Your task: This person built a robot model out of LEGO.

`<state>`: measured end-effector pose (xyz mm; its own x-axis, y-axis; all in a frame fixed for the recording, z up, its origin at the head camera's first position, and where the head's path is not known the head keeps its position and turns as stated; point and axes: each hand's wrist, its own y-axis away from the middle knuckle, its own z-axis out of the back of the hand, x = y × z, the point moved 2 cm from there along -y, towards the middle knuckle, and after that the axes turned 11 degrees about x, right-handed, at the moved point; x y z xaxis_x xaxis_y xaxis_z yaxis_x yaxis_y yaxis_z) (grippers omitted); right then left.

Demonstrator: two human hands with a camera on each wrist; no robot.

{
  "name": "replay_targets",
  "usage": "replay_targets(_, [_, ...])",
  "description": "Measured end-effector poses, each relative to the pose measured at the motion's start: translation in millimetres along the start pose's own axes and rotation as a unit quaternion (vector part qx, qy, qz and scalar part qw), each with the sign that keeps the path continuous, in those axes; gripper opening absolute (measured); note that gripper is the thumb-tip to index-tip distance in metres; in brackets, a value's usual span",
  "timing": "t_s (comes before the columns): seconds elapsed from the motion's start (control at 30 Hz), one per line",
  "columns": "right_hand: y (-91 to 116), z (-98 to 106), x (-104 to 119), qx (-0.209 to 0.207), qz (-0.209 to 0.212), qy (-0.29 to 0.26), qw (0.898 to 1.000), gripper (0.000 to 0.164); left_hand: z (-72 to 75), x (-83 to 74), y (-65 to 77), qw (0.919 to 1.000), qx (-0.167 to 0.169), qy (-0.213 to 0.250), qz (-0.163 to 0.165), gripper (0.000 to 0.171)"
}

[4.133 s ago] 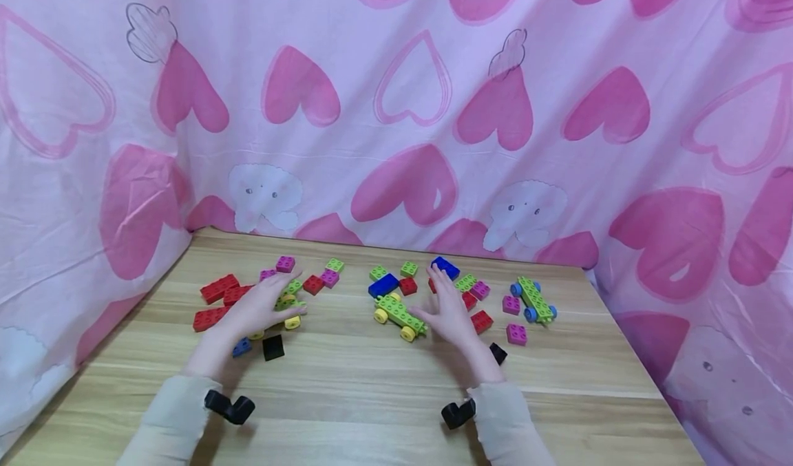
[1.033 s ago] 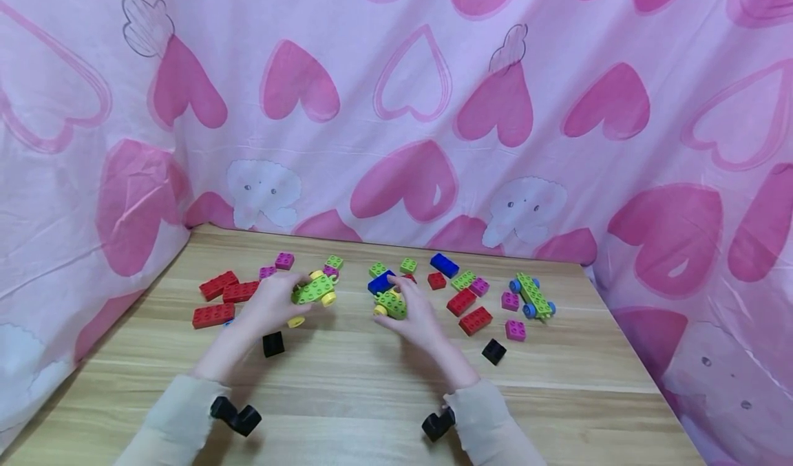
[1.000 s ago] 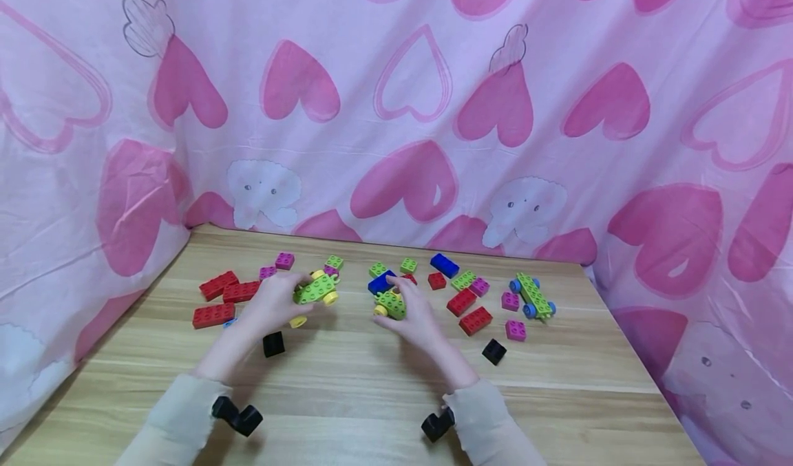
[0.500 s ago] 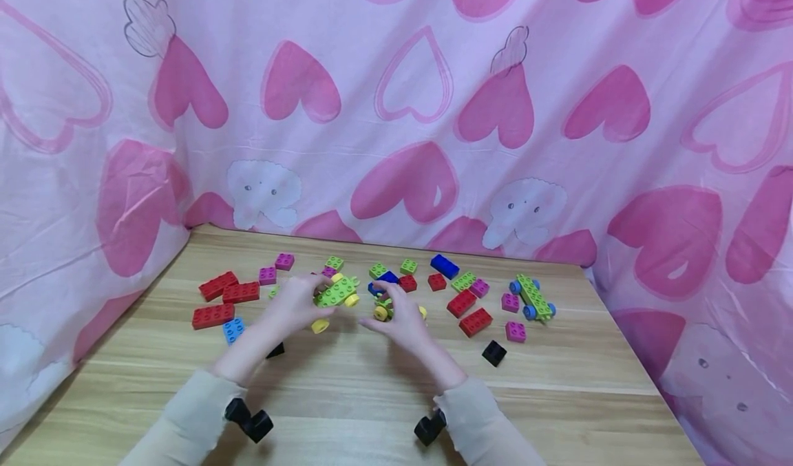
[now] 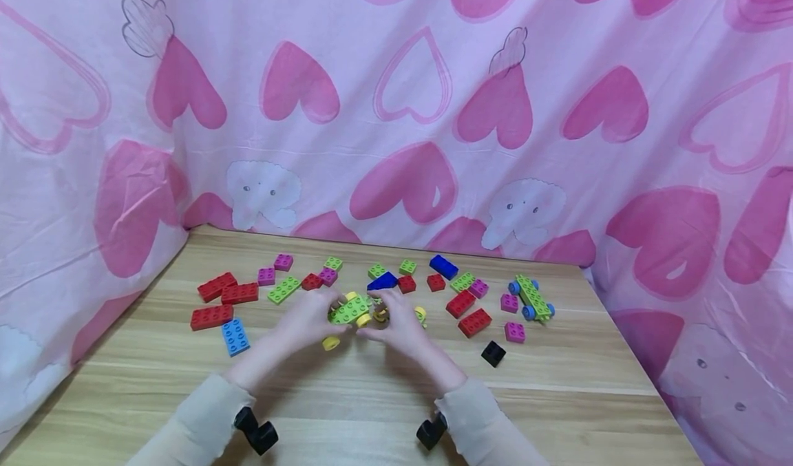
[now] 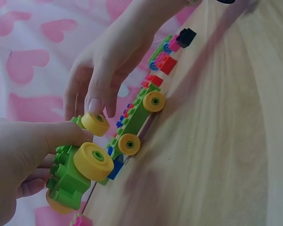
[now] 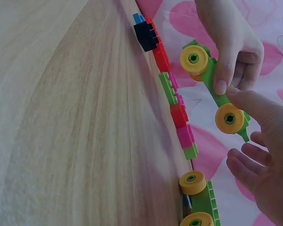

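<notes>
Aloft, the left hand (image 5: 306,318) held a green car (image 5: 350,310), the right hand (image 5: 401,325) spread beside it, well inside the tabletop (image 5: 347,418) edges. Left-wrist view caught a second car (image 6: 137,118), mostly hidden from the head.

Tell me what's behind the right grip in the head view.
A yellow wheel of the green car on the table shows; the right grip covers the car's middle.

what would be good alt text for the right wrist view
The left hand holds a green car base with yellow wheels above a wooden table, the right hand close beside it. A second base and coloured blocks stand on the table.
</notes>
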<state>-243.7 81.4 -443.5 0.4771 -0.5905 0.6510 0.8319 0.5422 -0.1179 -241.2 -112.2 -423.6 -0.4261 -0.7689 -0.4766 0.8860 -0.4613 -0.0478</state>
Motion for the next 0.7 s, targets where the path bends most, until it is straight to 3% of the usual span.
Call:
replay_targets(0.2, [1,-1,-2,0.009,-0.010,0.008,1.000,0.063,-7.9,-3.9,1.3,0.9996,0.012,0.025,-0.010,0.040])
replay_targets(0.47, [6,-4,-3,0.068,-0.048,0.023,0.996,0.057,-21.7,-2.7,4.1,0.9986,0.034,0.039,-0.010,0.037])
replay_targets(0.7, [6,-7,-6,0.091,-0.056,0.028,0.994,0.053,-30.0,-2.5,3.7,0.9973,0.047,0.054,-0.013,0.033])
